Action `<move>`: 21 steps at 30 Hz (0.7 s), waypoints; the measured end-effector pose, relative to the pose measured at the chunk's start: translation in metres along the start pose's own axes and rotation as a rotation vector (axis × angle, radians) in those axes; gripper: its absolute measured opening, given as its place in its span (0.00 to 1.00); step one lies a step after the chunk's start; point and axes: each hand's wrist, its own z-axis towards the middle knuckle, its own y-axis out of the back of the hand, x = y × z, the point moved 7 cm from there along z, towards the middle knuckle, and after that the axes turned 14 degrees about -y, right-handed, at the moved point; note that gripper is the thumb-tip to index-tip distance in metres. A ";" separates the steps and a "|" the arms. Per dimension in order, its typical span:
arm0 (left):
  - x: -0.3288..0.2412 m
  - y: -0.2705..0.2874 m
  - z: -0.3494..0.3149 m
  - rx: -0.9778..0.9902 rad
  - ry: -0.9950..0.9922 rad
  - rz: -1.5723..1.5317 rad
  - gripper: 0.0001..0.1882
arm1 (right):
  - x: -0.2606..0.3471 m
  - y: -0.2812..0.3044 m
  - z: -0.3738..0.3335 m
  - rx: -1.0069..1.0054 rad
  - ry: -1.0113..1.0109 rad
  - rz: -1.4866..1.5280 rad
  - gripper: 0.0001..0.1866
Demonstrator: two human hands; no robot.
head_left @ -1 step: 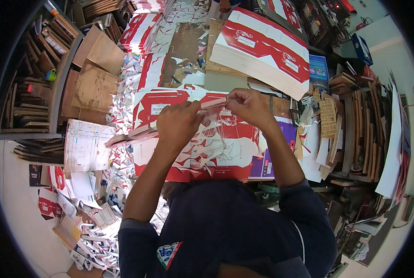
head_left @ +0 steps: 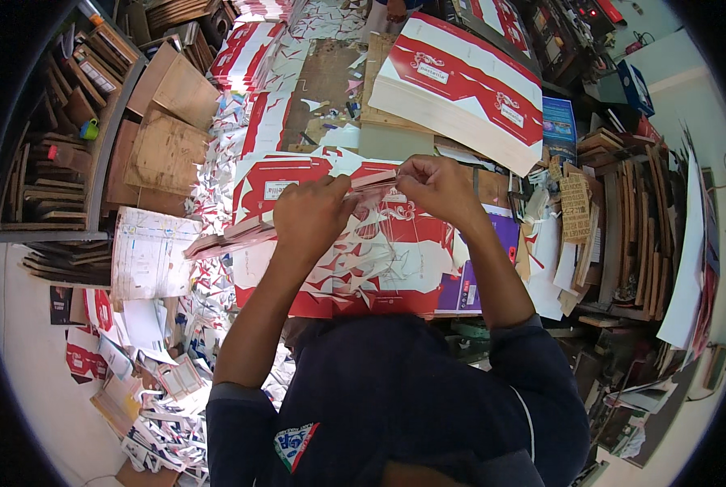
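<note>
My left hand (head_left: 310, 215) is closed over a narrow stack of red-and-white printed card sheets (head_left: 245, 234), held on edge, whose one end sticks out to the left. At the other end of that stack, my right hand (head_left: 434, 187) has thumb and fingers pinched on its upper edge. Below both hands lie flat red-and-white printed sheets (head_left: 395, 280) with cut outlines. Loose pointed paper scraps (head_left: 342, 264) are scattered over them, and some look blurred under the stack between my hands. The fingertips of my left hand are partly hidden behind its knuckles.
A thick pile of red-and-white printed card (head_left: 468, 77) stands at the far right of the table. Further red-and-white piles (head_left: 247, 57) are at the far left. Shelves of wooden boards (head_left: 54, 187) flank the left side, more boards (head_left: 643, 231) the right. Paper scraps litter the floor.
</note>
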 end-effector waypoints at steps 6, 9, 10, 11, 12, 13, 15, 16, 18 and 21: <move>-0.005 0.003 0.000 0.009 -0.015 0.004 0.13 | -0.010 -0.001 0.006 0.029 0.016 0.053 0.12; -0.006 0.005 0.001 0.021 -0.002 0.001 0.11 | 0.010 0.004 -0.007 -0.009 0.015 -0.002 0.14; -0.008 0.004 0.001 0.027 0.005 -0.010 0.11 | 0.009 0.003 -0.005 -0.014 0.022 -0.015 0.14; -0.008 0.003 0.000 0.036 0.012 -0.018 0.11 | 0.007 0.001 -0.002 -0.017 0.030 -0.027 0.14; -0.009 0.001 -0.002 0.028 -0.004 -0.010 0.12 | 0.015 0.002 -0.003 -0.024 0.049 -0.083 0.15; -0.009 -0.001 -0.002 0.021 -0.019 -0.001 0.12 | 0.024 0.003 -0.005 -0.031 0.067 -0.140 0.15; -0.012 0.001 -0.002 0.001 -0.035 -0.006 0.12 | 0.037 0.000 -0.005 -0.145 0.136 -0.381 0.18; -0.015 0.004 0.000 -0.018 -0.036 -0.019 0.12 | 0.041 0.005 -0.005 -0.154 0.150 -0.372 0.17; -0.014 0.006 -0.003 -0.034 -0.024 -0.017 0.13 | 0.046 0.004 -0.005 -0.133 0.149 -0.370 0.16; -0.015 0.007 -0.004 -0.030 -0.034 -0.024 0.11 | 0.052 0.004 -0.007 -0.093 0.123 -0.408 0.16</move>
